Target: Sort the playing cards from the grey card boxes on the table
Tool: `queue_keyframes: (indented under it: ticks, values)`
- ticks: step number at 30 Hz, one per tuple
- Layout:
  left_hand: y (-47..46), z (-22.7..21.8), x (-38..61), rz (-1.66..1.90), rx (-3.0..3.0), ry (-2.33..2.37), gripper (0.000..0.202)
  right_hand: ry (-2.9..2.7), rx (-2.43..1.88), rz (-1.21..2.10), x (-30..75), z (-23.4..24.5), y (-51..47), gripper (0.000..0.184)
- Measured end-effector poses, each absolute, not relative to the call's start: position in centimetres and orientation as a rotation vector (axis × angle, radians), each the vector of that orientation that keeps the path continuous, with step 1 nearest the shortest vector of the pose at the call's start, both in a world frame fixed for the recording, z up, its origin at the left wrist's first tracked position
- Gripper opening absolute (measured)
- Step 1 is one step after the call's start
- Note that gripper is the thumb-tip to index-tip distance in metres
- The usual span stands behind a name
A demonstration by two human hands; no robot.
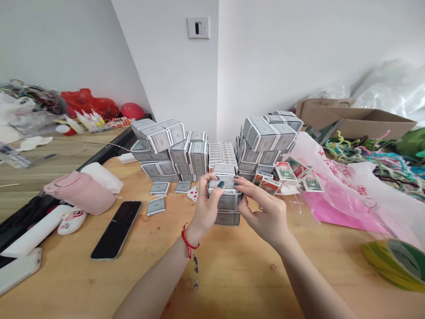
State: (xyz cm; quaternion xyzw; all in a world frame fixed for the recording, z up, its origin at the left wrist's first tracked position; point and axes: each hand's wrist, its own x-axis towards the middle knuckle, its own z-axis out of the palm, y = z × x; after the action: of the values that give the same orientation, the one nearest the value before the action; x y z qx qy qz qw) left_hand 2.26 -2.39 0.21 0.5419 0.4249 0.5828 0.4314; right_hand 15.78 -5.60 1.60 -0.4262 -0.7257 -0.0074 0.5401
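Note:
In the middle stands a small stack of grey-backed playing-card blocks (229, 201). My left hand (208, 201) grips its upper block from the left, with the thumb on the near top edge. From the right, my right hand (264, 206) presses thumb and fingertips against the same block's corner. Behind the hands, rows of cards (223, 153) stand between two taller piles. The left pile of card blocks (171, 150) and the right pile of card blocks (268, 137) are each several layers high. Loose card packets (156, 206) lie at the left.
Printed card boxes (285, 172) lie beside the right pile. A phone (116, 229), a pink bottle (81, 192) and a white mouse-like object (72, 221) are at left. Yellow-green tape (375, 261), pink plastic (341, 212) and a cardboard box (365, 122) are at right.

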Motion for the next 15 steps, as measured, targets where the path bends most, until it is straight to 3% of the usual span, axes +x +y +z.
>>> queue_keyframes:
  ticks: [15]
  values:
    - [-2.9,1.4,2.5,1.406,1.069,1.020,0.016,-1.643,-1.068,-0.155,15.1,1.6,-6.2,0.026]
